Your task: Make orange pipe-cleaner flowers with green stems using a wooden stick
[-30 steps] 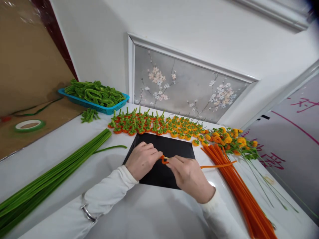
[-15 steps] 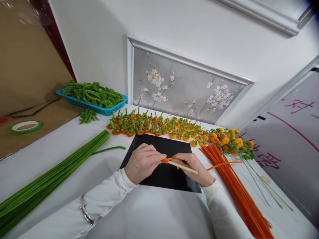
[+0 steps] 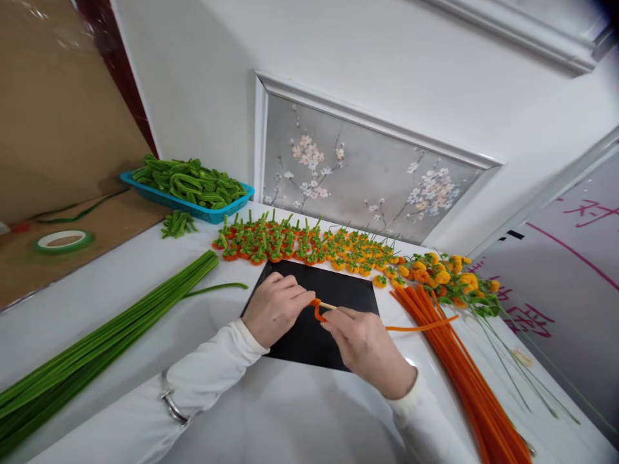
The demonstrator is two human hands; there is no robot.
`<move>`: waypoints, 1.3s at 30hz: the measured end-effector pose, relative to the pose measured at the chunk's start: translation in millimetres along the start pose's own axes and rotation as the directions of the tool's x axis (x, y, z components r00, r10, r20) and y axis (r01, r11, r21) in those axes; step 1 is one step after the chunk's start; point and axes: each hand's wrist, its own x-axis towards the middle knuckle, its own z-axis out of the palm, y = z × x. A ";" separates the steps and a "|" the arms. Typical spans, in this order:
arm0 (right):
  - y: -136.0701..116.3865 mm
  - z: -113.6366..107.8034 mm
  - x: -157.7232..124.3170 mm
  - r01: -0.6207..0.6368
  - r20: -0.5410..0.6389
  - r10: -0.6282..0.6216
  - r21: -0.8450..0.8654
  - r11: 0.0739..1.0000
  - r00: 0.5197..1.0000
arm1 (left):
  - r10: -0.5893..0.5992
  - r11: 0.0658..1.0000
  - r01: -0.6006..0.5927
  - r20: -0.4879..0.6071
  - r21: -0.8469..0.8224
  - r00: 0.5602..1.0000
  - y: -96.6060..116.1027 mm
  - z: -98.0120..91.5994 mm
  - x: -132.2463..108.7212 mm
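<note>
Over a black mat [image 3: 309,341], my left hand [image 3: 278,310] pinches an orange pipe cleaner [image 3: 318,313] where it loops round the end of a thin wooden stick [image 3: 329,306]. My right hand [image 3: 370,345] closes on the orange pipe cleaner just to the right, its fingers hiding most of the stick. Past the right hand an orange length trails out over a bundle of orange pipe cleaners [image 3: 459,367]. Behind the mat stand rows of small orange pompom pieces [image 3: 271,241] with green stems, and yellow ones [image 3: 358,252] beside them.
Long green pipe cleaners [image 3: 120,332] lie at the left. A blue basket [image 3: 193,211] holds green bent pieces, with short green cuttings [image 3: 178,224] before it. Green tape [image 3: 64,241] rests on cardboard. Finished yellow-orange flowers [image 3: 442,274] lie right, near a framed panel [image 3: 367,174].
My right hand has turned over and now covers most of the stick, which earlier stuck out to the right. A loop of orange pipe cleaner now shows between the hands. The view shifted slightly.
</note>
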 end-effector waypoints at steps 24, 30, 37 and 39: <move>33.9 17.8 5.6 -0.078 0.045 0.066 0.331 0.940 0.997 | -0.071 0.974 0.037 -0.148 -0.222 0.986 3.8 -1.1 0.2; 12.0 12.7 3.8 -0.058 0.135 0.040 0.133 0.989 0.990 | -0.109 0.988 0.093 -0.121 -0.126 0.987 1.1 0.0 -2.9; 0.1 1.3 -1.1 0.001 0.080 -0.001 0.006 1.000 0.997 | -0.042 0.999 0.043 -0.047 0.015 0.998 -2.3 0.4 -2.5; 3.0 -0.6 -0.7 -0.007 0.010 0.007 0.009 1.000 1.000 | -0.019 1.000 0.019 -0.028 0.019 0.999 -2.4 0.8 -2.0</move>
